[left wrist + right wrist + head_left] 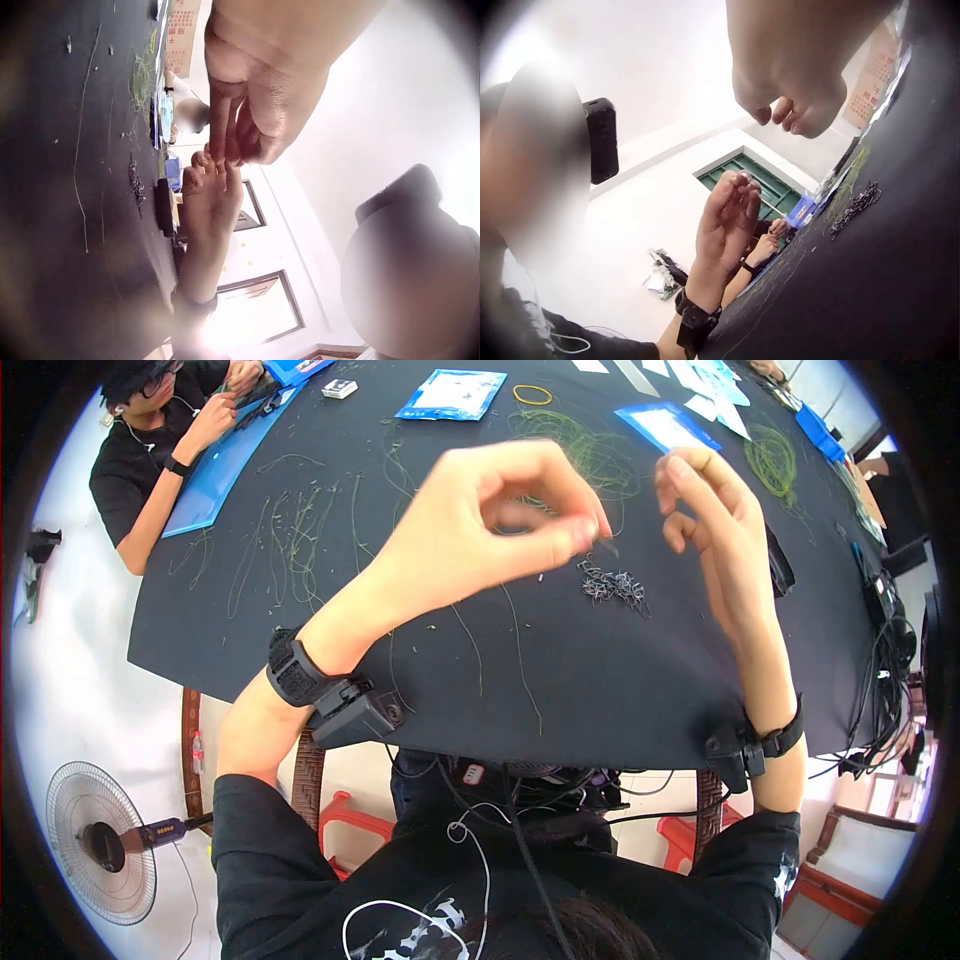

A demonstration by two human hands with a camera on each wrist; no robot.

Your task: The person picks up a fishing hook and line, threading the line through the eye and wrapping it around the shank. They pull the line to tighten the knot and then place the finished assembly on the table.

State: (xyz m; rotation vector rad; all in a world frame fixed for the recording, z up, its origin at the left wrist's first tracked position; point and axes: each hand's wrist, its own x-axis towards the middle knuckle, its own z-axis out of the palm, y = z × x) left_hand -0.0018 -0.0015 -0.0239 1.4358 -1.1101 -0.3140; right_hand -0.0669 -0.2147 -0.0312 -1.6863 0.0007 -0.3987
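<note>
In the head view my left hand (500, 520) pinches a small thin greyish piece (609, 547) between thumb and forefinger. Right of it my right hand (722, 525) is raised with bent fingers, thumb close to the forefinger; whether a fine line lies between them I cannot tell. The two hands are apart. Below them, a heap of small dark metal pieces (615, 588) lies on the black table (450, 710). The left wrist view shows my left hand (262, 90) with fingertips together; in the right wrist view my right hand (795, 82) has its fingers bent downward.
Loose green line (575, 450) lies beyond the hands, a second coil (770, 463) at the right. Separate threads (300, 540) spread over the left side. Blue-white packets (452, 395) and a yellow ring (532, 395) lie farther back. Another person (150, 460) sits at the far left.
</note>
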